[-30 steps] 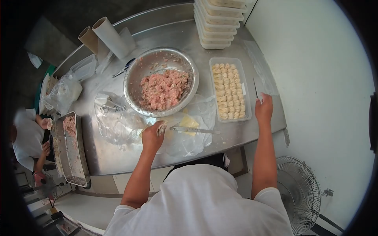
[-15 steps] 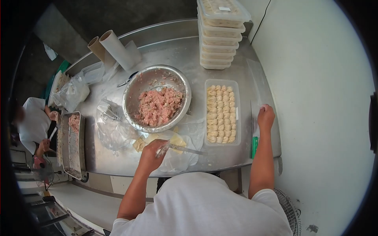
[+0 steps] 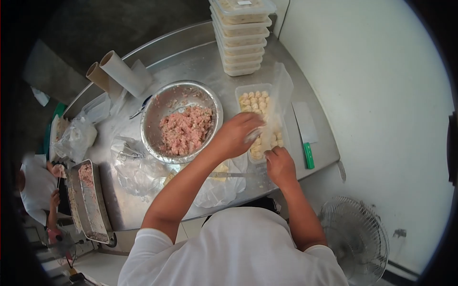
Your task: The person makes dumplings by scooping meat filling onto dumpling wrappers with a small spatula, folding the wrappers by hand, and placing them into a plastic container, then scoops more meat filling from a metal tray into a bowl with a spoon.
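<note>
A translucent plastic sheet point(image 3: 280, 88) slants upright over the right side of a clear plastic tray point(image 3: 242, 89). Rows of small pleated dumplings point(image 3: 254, 100) fill that tray, partly hidden behind the sheet and my hands. My left hand point(image 3: 237, 136) reaches across the tray with curled, whitish-smeared fingers at the sheet's left edge. At the tray's near right corner, my right hand point(image 3: 280, 167) pinches the sheet's lower end. A flat metal stick point(image 3: 228, 175) lies on the table below my left forearm. Left of my hands stands a steel bowl point(image 3: 149, 143) with pink minced filling point(image 3: 186, 128).
A green-handled knife point(image 3: 308, 155) lies at the right. Stacked lidded containers point(image 3: 241, 43) stand at the back. Film rolls point(image 3: 121, 71), plastic bags point(image 3: 133, 164) and a long metal tray point(image 3: 90, 205) are leftward, near a co-worker point(image 3: 36, 186). A fan point(image 3: 353, 238) stands lower right.
My left hand has left the metal stick and moved up and right to the dumpling tray. My right hand has brought the plastic sheet left over the tray, leaving the knife uncovered.
</note>
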The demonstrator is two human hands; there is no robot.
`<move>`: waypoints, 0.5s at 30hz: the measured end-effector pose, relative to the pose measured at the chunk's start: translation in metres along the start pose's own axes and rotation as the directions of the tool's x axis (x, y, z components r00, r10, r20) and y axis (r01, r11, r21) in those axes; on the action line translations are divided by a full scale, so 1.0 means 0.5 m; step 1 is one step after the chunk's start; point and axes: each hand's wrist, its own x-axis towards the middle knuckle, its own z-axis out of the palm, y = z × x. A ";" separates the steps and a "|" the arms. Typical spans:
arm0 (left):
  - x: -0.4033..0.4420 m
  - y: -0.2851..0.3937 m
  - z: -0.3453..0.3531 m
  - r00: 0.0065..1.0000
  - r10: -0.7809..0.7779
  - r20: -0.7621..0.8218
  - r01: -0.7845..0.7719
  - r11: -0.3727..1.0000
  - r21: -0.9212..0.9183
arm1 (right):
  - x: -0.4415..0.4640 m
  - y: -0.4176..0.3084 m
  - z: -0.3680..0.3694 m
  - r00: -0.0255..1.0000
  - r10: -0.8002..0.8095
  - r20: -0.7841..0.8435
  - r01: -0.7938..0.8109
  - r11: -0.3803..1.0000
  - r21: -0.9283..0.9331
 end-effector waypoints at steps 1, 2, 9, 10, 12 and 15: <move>0.022 -0.009 0.027 0.997 0.022 0.078 -0.020 1.000 -0.021 | -0.010 -0.002 0.010 0.999 -0.032 0.039 0.033 0.999 -0.030; 0.044 -0.020 0.055 0.987 0.049 0.153 -0.043 0.998 -0.039 | -0.017 -0.003 0.017 0.995 -0.065 0.076 0.070 0.996 -0.058; 0.110 -0.168 0.217 0.973 0.035 0.228 -0.078 0.980 0.183 | -0.050 -0.020 0.020 0.992 -0.005 0.123 0.020 0.992 -0.125; 0.109 -0.186 0.219 0.984 0.031 0.175 -0.057 0.988 0.146 | -0.051 -0.022 0.017 0.994 0.018 0.110 0.001 0.987 -0.163; 0.119 -0.207 0.197 0.994 0.019 0.111 -0.033 0.991 0.131 | -0.046 -0.021 0.006 0.996 0.017 0.090 0.000 0.982 -0.189; 0.123 -0.212 0.150 0.999 -0.030 0.014 0.028 0.986 0.166 | -0.049 -0.017 -0.010 0.995 0.067 0.068 -0.052 0.978 -0.200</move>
